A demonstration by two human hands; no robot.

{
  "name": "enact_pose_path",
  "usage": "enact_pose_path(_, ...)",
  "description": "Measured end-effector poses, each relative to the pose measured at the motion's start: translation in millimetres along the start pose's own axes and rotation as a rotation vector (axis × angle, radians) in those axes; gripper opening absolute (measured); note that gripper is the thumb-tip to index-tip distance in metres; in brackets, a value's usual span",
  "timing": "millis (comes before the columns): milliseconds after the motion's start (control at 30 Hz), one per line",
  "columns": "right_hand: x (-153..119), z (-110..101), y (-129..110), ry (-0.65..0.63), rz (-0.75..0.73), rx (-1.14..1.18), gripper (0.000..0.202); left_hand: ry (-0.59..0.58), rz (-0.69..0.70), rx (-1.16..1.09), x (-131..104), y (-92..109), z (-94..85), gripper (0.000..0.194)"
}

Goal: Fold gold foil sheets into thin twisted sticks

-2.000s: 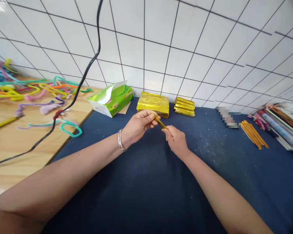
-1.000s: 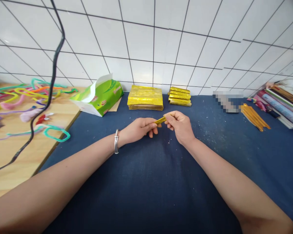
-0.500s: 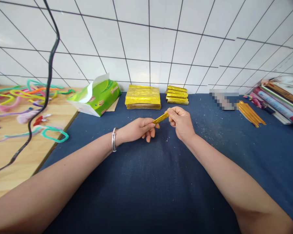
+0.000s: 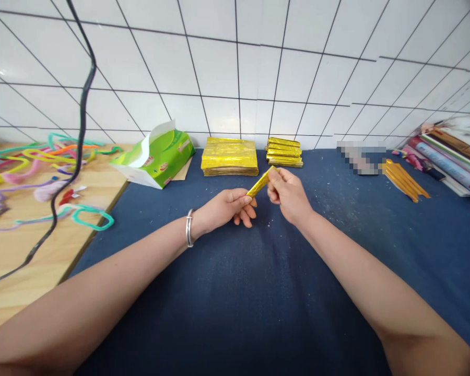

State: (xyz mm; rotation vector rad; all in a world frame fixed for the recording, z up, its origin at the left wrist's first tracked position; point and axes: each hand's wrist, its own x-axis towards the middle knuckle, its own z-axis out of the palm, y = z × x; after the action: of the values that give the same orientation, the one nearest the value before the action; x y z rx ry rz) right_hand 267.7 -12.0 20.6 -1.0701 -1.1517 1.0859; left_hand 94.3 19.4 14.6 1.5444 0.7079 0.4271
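Observation:
A narrow folded strip of gold foil paper (image 4: 259, 184) is held between both hands, slanting up to the right. My left hand (image 4: 235, 207) pinches its lower end between thumb and fingers, the other fingers loosely curled beneath. At the upper end, my right hand (image 4: 288, 192) grips the strip with thumb and forefinger. Behind the hands lies a thick stack of gold paper sheets (image 4: 230, 155). To its right sits a pile of folded gold strips (image 4: 284, 152). The dark blue cloth (image 4: 235, 292) lies under everything here.
A green tissue pack (image 4: 160, 159) stands back left. Colourful fuzzy stems (image 4: 92, 216) lie on a wooden board (image 4: 43, 256), and a black cable (image 4: 82, 104) hangs in front. Orange-gold strips (image 4: 405, 180) and stacked books (image 4: 450, 164) are at right. A tiled wall rises behind.
The gold strip has tilted more steeply, its right end raised along with my right hand. My left hand has shifted slightly to the right, still pinching the lower end.

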Motion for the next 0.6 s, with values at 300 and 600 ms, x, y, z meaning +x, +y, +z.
enact_pose_path(300,-12.1,17.4,5.1,-0.073,0.009,-0.045,0.032,0.079,0.064,-0.079,-4.1,0.1,18.8,0.026)
enact_pose_path(600,-2.0,-4.6,-11.1,0.006,-0.036,0.011,0.032,0.008,0.069,0.012,-4.6,-2.3,20.6,0.027)
